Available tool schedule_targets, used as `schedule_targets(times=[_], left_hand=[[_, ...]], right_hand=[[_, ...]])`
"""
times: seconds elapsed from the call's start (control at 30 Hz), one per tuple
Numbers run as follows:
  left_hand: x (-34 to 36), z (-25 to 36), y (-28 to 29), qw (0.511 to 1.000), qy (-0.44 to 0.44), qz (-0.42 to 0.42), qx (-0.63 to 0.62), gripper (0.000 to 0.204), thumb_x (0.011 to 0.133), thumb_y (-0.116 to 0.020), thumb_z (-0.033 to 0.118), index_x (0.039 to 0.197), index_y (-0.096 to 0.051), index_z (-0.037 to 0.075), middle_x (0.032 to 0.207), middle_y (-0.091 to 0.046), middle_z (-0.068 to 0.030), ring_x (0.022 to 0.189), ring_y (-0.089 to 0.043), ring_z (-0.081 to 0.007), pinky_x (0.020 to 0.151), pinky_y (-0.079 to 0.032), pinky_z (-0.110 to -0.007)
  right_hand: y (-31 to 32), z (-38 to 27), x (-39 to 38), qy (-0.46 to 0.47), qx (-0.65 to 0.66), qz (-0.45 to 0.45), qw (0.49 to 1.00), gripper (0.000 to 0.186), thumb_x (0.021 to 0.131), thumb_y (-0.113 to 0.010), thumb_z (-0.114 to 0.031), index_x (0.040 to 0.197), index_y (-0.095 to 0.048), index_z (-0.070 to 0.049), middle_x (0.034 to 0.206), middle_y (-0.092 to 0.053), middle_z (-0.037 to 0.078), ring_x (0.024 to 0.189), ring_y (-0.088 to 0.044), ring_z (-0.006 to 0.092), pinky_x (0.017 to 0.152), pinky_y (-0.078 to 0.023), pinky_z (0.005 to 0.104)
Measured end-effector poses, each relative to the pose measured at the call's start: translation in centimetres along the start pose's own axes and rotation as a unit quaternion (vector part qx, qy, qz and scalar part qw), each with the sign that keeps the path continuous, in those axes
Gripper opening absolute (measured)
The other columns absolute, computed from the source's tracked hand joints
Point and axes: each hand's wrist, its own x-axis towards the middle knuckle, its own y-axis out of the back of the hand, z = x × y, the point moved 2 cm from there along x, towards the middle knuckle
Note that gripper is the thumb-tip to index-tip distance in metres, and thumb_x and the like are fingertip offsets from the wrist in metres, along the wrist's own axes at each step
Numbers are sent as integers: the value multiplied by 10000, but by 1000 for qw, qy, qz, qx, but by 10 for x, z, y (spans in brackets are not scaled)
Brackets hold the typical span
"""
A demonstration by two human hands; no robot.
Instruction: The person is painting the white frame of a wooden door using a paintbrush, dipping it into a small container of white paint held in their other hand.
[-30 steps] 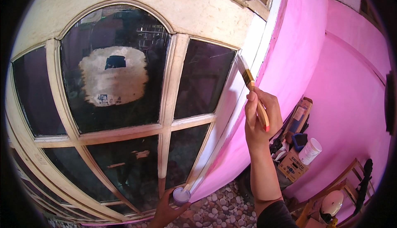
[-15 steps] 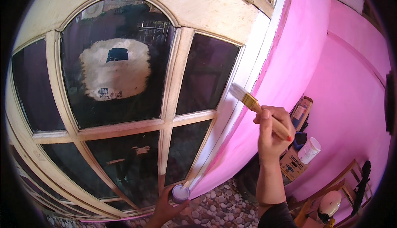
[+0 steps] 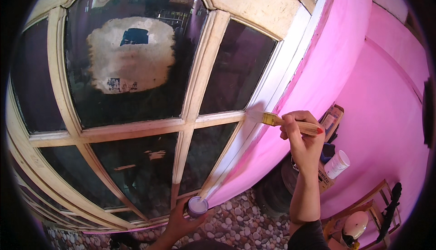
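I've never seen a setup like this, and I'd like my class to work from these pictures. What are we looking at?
No robot here: these are a person's bare hands. One wide fisheye camera, worn on the head, looks down at them, which is why straight edges bend. The right hand holds a brush, its bristles at the white frame beside a glazed door. The left hand, lower down, holds a small cup with pale contents. At right stand a pink wall and a white tub; the floor looks pebbled.
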Motion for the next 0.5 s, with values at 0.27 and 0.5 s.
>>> schedule_targets(times=[0.27,0.5], left_hand=[[-1,-2,0,999,-9,37,6,752,747,-917,229,1339,-514,0,1205,-659,-151,1117,-666,-226,981,-520,-350],[0,-7,0,1000,-4,30,-2,757,745,-920,237,1336,-509,6,1201,-657,-147,1111,-668,-222,975,-522,-350]], right_hand=[[-5,3,18,23,15,23,999,217,981,-692,-169,968,-694,48,774,-698,66,678,-636,95,626,-498,229],[4,-12,17,40,-4,42,998,212,977,-699,-164,967,-696,48,773,-701,66,668,-640,97,625,-503,231]])
